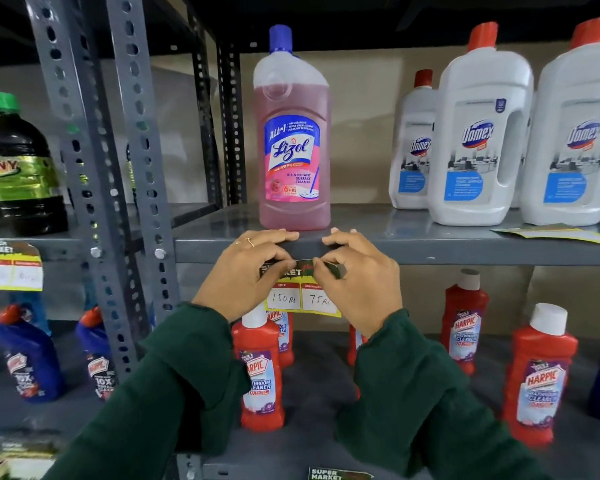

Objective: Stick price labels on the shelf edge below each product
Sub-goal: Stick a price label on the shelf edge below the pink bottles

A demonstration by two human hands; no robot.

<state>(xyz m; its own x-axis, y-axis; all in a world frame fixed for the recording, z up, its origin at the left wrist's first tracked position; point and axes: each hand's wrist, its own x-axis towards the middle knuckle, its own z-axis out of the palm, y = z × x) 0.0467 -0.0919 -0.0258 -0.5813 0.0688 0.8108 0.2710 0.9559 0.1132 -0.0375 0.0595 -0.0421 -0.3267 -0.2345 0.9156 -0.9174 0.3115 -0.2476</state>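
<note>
A pink Lizol bottle [293, 140] stands on the grey shelf, right above the shelf edge [465, 252]. Below it a yellow price label [300, 296], marked 150 and 75, hangs against that edge. My left hand [248, 268] pinches the label's dark top strip from the left, fingers hooked over the shelf lip. My right hand [355, 275] pinches the same strip from the right, thumb pressing it to the edge. Both hands cover parts of the label's top.
White Domex bottles [482, 133] stand to the right, with loose labels [551, 233] lying on the shelf before them. A stuck label [11, 268] hangs under a dark bottle [18, 168] at left. Red Harpic bottles [262, 372] fill the lower shelf. Slotted uprights [142, 168] stand left.
</note>
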